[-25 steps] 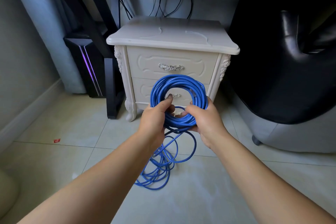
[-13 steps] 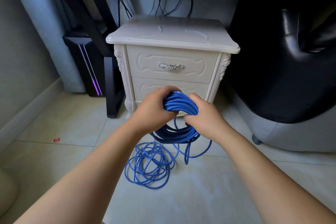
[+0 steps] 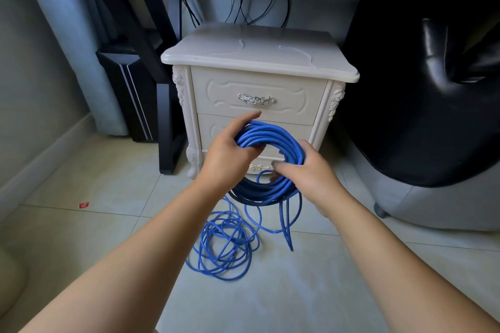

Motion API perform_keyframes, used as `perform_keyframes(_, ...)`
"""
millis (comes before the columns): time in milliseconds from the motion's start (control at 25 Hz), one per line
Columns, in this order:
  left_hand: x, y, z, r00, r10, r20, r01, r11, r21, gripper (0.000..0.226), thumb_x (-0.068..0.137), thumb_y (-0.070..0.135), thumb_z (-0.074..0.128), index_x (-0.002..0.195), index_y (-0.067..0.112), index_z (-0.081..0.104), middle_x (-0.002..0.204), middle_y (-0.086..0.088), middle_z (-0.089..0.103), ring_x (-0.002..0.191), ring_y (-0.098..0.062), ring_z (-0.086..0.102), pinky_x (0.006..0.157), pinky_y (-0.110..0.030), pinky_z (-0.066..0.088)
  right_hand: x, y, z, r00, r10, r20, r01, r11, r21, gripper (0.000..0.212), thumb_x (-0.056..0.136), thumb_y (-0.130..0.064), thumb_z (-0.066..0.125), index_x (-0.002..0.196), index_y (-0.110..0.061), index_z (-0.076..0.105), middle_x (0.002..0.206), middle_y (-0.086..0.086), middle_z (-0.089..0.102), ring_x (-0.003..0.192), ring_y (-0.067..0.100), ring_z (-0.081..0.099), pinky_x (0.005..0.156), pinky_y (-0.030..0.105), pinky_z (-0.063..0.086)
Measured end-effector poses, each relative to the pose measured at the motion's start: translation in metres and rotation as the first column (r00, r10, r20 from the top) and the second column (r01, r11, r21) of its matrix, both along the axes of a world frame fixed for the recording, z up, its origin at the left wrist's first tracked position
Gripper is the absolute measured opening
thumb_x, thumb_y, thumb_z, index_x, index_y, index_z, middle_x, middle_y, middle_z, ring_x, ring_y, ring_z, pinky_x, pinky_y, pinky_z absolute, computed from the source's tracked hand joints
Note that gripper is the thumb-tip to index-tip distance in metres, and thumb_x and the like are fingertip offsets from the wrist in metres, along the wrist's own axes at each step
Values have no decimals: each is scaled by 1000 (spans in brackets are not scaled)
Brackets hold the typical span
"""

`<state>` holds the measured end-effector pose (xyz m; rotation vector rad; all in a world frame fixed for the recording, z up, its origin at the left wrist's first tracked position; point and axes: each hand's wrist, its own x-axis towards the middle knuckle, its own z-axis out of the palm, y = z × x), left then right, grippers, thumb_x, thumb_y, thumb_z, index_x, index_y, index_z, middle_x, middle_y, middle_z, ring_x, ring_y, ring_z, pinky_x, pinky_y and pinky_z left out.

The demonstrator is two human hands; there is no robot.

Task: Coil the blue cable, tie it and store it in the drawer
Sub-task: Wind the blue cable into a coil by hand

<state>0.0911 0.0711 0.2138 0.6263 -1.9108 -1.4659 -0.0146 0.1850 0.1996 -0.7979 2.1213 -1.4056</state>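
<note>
Cream two-drawer wooden nightstand [image 3: 259, 62] stands on the tiled floor [image 3: 270, 300] beneath a dark desk. Black computer tower [image 3: 130, 94] to its left, black leather chair [image 3: 422, 105] to its right. Before it, left hand [image 3: 230, 155] and right hand [image 3: 303, 170] hold a coiled blue cable [image 3: 273, 138]; loose loops lie on the floor below.

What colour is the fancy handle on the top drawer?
Shiny silver, on the ornate metal drawer handle of the cream nightstand; the head view shows it.

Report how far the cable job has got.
Done: much of the blue cable is wound into a coil. In hand: the left hand and right hand both grip that coil. Left: the loose loops on the floor need winding on, no tie shows, and the top drawer is shut.
</note>
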Motion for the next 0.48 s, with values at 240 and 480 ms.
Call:
perform_keyframes(240, -1, 0, -1, 990, -131, 46, 101, 908, 407, 73, 76, 44, 78, 137, 23, 45, 120, -2, 62, 106, -11, 63, 94, -35, 52, -15, -5, -1, 779, -246, 576, 435, 875, -214, 17, 92, 3, 48, 90, -14, 52, 59, 5, 52, 46, 17, 62, 43, 22, 49)
perform_keyframes(480, 0, 13, -18, 838, -435, 330, 308, 876, 372, 37, 81, 50, 72, 98, 18, 65, 93, 1, 70, 94, -16, 70, 89, -36, 54, -26, 0, -3, 530, -211, 821, 597, 781, -184, 16, 92, 4, 48, 79, -6, 52, 66, 9, 51, 61, 24, 58, 52, 36, 57)
